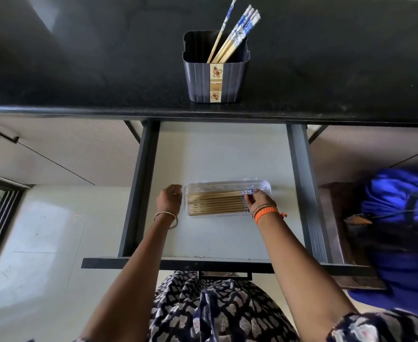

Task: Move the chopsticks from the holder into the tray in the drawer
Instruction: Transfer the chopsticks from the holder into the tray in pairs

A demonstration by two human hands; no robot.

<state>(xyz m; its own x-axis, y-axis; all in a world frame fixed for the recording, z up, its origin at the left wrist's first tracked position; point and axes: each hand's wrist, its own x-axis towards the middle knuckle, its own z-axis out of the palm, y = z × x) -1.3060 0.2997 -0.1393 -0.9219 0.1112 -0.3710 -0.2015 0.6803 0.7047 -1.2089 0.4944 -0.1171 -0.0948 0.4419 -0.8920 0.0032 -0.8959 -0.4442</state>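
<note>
Blue-and-white patterned chopsticks (pixel 237 33) in a dark grey holder (pixel 216 77) with a cream floral strip; black counter (pixel 79 70); clear tray (pixel 227 199); orange wristband (pixel 264 213); navy-and-white printed dress (pixel 215 312).

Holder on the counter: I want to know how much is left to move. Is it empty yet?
Not empty. The holder stands upright with several chopsticks still leaning inside it.

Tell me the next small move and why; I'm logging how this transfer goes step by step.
Probably let go with the right hand and reach up to the holder on the counter. Its fingers rest on the patterned ends of the chopsticks in the tray, which already lie flat, the left hand steadies the tray's end, and several chopsticks in the holder remain.
</note>
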